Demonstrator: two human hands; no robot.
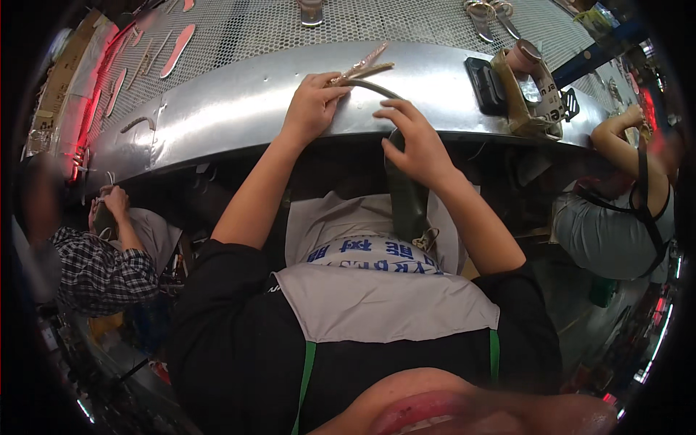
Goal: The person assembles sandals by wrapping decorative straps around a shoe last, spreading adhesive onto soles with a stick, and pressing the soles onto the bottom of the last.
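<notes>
My left hand (313,107), over the metal table edge, is closed on a small bundle of shoe straps. One strap is glittery pink (373,56), and beside it sticks out a narrow tan one (377,70). A dark strip (375,86) curves from the same grip to the right. My right hand (417,141) hovers near that strip's far end with its fingers apart, and I see nothing held in it. Beneath the right hand stands a dark green upright piece (407,192), partly hidden by the hand.
Beyond the metal rim (239,83) lies a mesh surface with pink insoles (177,51) and sandals (493,18). At the right stand a black device (484,85) and a cardboard box (523,94) holding a jar. Co-workers sit on both sides.
</notes>
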